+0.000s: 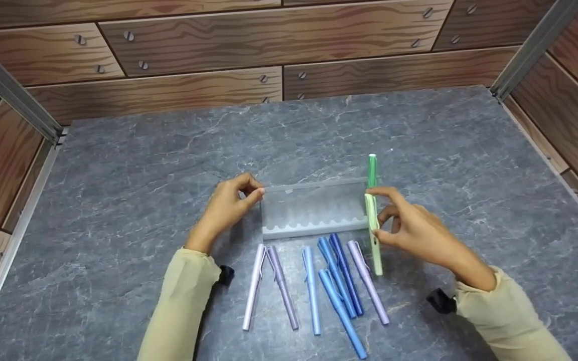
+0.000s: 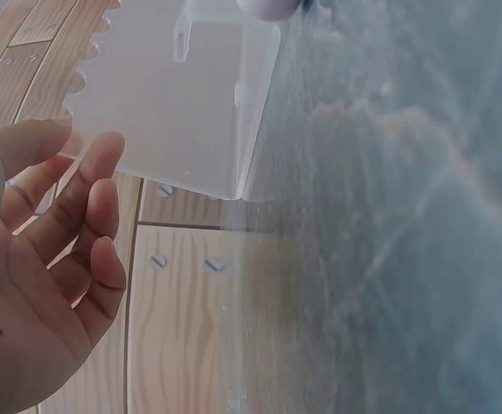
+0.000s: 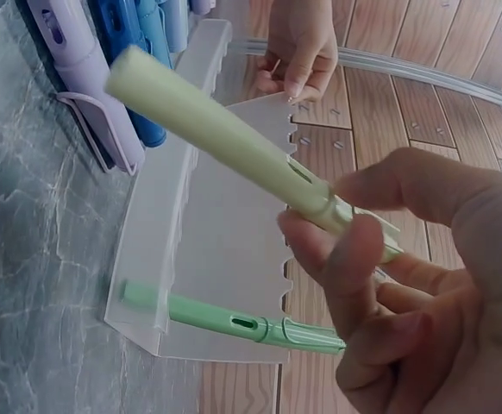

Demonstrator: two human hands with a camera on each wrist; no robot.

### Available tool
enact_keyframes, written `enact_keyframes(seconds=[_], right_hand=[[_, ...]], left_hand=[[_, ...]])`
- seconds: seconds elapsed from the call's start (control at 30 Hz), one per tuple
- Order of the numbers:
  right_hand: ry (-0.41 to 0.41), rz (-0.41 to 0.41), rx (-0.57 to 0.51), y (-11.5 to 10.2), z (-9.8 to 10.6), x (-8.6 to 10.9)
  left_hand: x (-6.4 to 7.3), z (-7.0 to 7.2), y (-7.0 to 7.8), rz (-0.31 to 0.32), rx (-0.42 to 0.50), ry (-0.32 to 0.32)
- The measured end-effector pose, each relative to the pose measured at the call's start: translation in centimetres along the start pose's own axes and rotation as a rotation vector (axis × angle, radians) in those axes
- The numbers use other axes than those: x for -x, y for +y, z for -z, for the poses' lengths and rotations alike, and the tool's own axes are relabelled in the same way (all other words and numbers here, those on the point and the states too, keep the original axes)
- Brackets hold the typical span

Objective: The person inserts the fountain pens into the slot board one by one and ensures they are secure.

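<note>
A frosted clear pen rack (image 1: 314,203) with scalloped notches along its edges stands on the table. My left hand (image 1: 226,208) pinches its upper left corner between thumb and index finger; the other fingers curl loosely in the left wrist view. In my right hand (image 1: 417,230) is a light green pen (image 3: 216,129), held by thumb and fingertips over the rack's right end. A darker green pen (image 3: 212,313) lies in the rack at that same end, its far tip (image 1: 372,168) sticking out past the back edge.
In front of the rack lie several loose pens: a pale lilac one (image 1: 254,291), a purple one (image 1: 283,288), a light blue one (image 1: 312,296), several darker blue ones (image 1: 344,316) and a lavender one (image 1: 369,286). Wood-patterned walls (image 1: 269,35) enclose the grey marbled table (image 1: 143,160).
</note>
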State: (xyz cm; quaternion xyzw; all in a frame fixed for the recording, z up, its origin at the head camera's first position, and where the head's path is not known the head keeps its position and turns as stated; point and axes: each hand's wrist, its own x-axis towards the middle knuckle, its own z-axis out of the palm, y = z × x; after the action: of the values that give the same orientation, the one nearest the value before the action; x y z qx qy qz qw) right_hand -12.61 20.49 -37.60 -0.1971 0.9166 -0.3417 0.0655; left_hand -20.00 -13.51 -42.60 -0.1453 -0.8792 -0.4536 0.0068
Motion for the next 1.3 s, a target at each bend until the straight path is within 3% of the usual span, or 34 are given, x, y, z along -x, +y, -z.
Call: enact_keyframes(seconds=[0.57,0.8,1.1,1.3], right_hand=[[0.323,0.062,0.069,-0.2,0.5,-1.2],[0.377,0.032,0.030,0.0,0.4,-2.1],[0.492,0.102,0.055,0.5,-0.2,-2.9],[0.520,0.122,0.087,1.2,-0.8,-3.1]], left_hand=[[-0.3,0.1,0.3,-0.016,0.000,-0.004],[-0.2,0.3,0.3,-0.022,-0.003,-0.006],[-0.1,0.3,0.2,-0.008,0.006,-0.003],[0.1,0.1,0.1,-0.007,-0.003,0.000]])
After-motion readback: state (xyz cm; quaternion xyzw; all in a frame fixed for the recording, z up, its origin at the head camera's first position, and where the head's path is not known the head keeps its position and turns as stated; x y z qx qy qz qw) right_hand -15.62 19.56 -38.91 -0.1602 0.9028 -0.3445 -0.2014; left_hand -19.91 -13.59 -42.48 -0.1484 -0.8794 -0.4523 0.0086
